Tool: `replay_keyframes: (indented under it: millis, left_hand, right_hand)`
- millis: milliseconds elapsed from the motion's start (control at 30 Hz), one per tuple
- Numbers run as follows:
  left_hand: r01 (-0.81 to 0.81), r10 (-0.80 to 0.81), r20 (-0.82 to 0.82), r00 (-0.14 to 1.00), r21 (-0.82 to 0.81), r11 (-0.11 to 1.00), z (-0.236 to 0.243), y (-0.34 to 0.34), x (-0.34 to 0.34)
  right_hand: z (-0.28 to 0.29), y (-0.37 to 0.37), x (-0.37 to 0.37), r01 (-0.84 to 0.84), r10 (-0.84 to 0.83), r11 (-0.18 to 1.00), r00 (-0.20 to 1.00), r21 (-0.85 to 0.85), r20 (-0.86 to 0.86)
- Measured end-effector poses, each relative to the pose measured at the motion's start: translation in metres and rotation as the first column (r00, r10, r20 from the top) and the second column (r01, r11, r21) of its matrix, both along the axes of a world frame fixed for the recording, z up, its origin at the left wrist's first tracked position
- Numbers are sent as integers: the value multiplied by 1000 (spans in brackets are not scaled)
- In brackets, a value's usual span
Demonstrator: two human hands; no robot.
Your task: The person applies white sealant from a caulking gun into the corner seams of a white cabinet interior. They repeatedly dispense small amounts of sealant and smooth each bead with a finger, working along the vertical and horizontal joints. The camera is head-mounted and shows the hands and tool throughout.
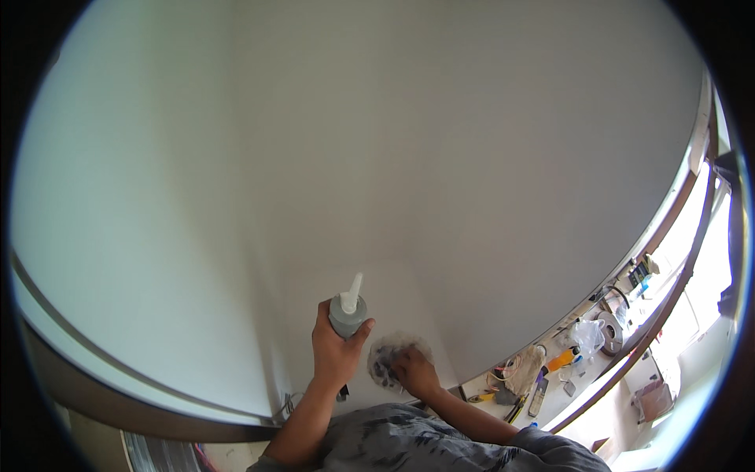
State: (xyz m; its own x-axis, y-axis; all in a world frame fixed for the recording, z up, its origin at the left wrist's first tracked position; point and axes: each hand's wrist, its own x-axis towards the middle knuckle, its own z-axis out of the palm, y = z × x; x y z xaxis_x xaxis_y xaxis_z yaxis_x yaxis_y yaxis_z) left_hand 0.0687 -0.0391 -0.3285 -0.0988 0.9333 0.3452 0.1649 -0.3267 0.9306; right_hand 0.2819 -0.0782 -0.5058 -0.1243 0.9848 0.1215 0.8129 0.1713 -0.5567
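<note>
My left hand (342, 346) is closed around a grey cartridge (346, 318) with a tapered white nozzle (354, 289) pointing up. To its right, my right hand (413, 368) has its fingers curled into a round, pale, crumpled thing with dark grey bits or smudges (385, 352); what the fingertips grip there I cannot make out. Both hands are low in front of my body, within a white panelled recess (346, 173) whose surfaces fill most of the view.
A worktop at the lower right holds an orange bottle (561, 359), a plastic bag (586, 338), a tape roll (609, 334), cloth and several small tools. A bright opening lies beyond it. A brown edge (141, 405) runs along the lower left.
</note>
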Motion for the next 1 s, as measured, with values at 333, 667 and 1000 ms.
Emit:
replay_keyframes:
  millis: [333, 667, 1000]
  left_hand:
    - [146, -112, -166, 980, 208, 967, -32, -31, 4]
    - [193, -180, 140, 974, -87, 977, 17, -142, 32]
    - [143, -126, 146, 981, -108, 984, 29, -288, 4]
  right_hand:
    - [-35, 12, 27, -156, 155, 984, 988, 85, 23]
    - [-45, -41, 46, -156, 160, 987, 979, 39, -129]
    - [-40, -36, 51, -220, 218, 970, 975, 107, 33]
